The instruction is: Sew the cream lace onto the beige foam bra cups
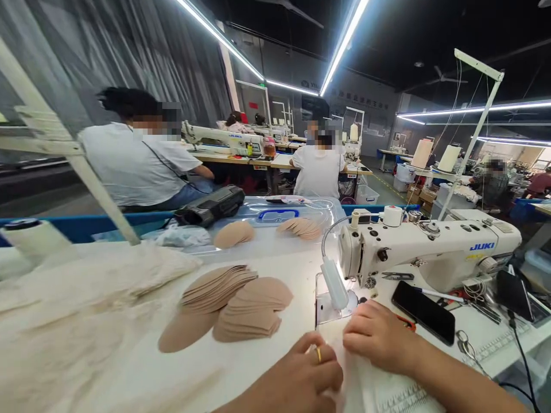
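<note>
A piece of pale fabric (333, 334) lies between my hands, just in front of the needle plate (329, 307) of a white JUKI sewing machine (417, 246). My left hand (303, 373), with a gold ring on one finger, is closed in a pinch at the fabric's near left; its fingertips are partly hidden. Closer to the needle, my right hand (379, 335) has its fingers curled together on the fabric's right side. Left of the machine lie fanned stacks of beige oval pieces (253, 307). The needle itself is hard to make out behind a white lamp head (334, 284).
Cream cloth (86, 292) is heaped at the left. A black phone (424, 312), snips (398, 276) and scissors (467, 347) lie right of my right hand. Behind the table's far edge is a clear plastic lid (279, 206). People in white shirts sit at machines ahead.
</note>
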Available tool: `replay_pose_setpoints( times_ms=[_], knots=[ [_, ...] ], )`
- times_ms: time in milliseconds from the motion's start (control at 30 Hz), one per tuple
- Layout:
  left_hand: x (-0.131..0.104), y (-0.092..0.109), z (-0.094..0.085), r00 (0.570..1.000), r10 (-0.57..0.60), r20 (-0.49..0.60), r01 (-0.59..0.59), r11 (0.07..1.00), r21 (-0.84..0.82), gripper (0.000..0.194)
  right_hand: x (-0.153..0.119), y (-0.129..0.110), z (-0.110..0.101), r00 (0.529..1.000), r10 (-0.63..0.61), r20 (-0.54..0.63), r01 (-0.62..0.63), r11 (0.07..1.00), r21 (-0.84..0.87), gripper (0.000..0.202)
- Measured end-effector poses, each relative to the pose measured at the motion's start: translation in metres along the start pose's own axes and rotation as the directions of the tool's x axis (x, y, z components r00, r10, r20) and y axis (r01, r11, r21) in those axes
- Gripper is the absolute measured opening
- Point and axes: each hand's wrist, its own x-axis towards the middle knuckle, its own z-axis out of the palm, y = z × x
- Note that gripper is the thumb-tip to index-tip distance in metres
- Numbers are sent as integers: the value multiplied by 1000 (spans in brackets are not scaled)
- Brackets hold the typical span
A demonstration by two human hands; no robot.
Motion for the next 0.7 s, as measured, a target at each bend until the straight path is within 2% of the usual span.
replay_pose_setpoints(
  times_ms=[33, 100, 167, 267, 467, 700],
  knots=[
    [7, -9, -2, 998, 47, 49, -53, 990, 133, 24, 5, 10, 1, 998, -55, 41, 59, 993, -100, 18],
    [19, -23, -7, 989, 71, 129, -105, 954, 282, 24, 10, 23, 6, 993, -54, 107, 73, 980, -183, 22],
    [24, -31, -12, 987, 22, 157, -62, 965, 255, 25, 8, 29, 10, 993, 13, 121, 6, 987, -162, 23],
    [23, -35, -15, 992, -21, 125, -6, 979, 206, 21, -2, 28, 9, 989, 87, 117, -80, 994, -69, 24],
    [17, -35, -10, 998, 13, 59, -27, 969, 245, 24, -7, 23, -2, 979, 170, 112, -174, 984, 27, 29],
    [21, -40, -11, 998, 53, -23, -47, 979, 199, 26, -1, 25, -2, 960, 242, 143, -249, 968, 34, 30]
  ],
)
